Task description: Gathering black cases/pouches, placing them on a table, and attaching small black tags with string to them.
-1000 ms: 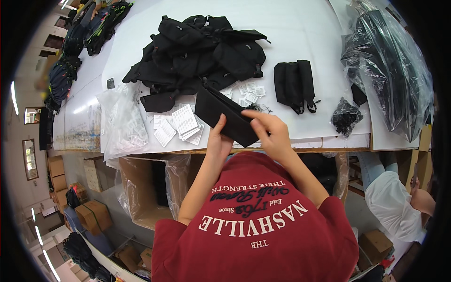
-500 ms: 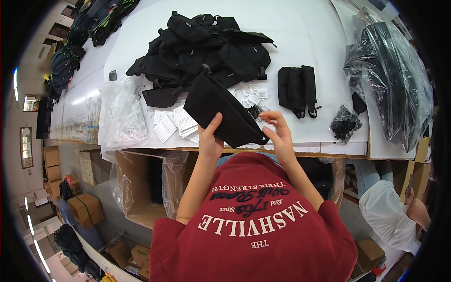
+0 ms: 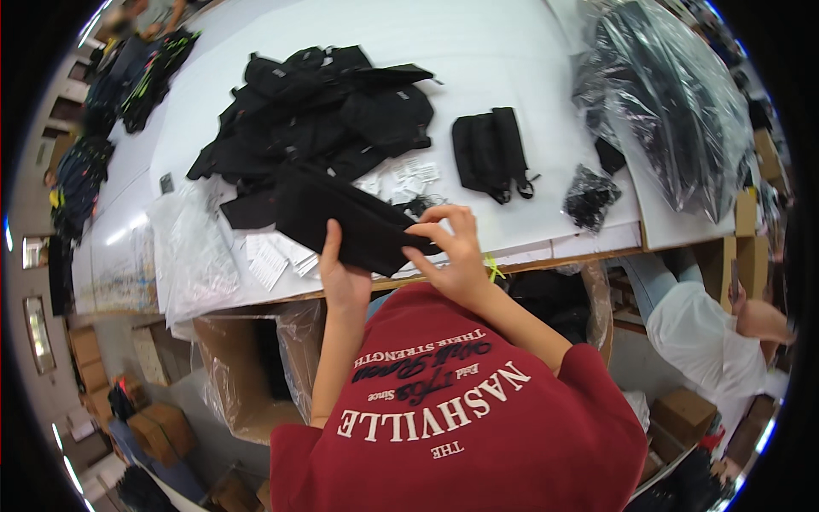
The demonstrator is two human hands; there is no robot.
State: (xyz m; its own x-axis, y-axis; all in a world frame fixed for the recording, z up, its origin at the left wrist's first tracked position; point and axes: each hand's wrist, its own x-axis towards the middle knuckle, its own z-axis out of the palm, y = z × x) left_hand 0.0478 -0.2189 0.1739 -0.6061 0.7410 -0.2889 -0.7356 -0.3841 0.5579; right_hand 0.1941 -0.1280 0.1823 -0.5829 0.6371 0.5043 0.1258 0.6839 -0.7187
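A flat black fabric pouch is held slantwise above the front edge of the white table. My left hand grips its lower left side, the thumb lying on the front face and the fingers hidden behind. At the pouch's right end, my right hand is closed with thumb and fingers pinching the corner; any small part between the fingertips is too dark to make out. Beyond the pouch lies a heap of similar black pouches. White printed paper tags lie partly beneath the held pouch, with a dark tangle of cords near my right fingertips.
Black folded pouches lie right of the heap. A small clear bag of black bits and a large clear bag of black goods sit farther right. Crumpled plastic is at left. A lined carton stands below; another person is at right.
The whole view has shifted, so the table's things appear farther left. My right fingers have come in closer around the pouch's corner. My left hand keeps its hold.
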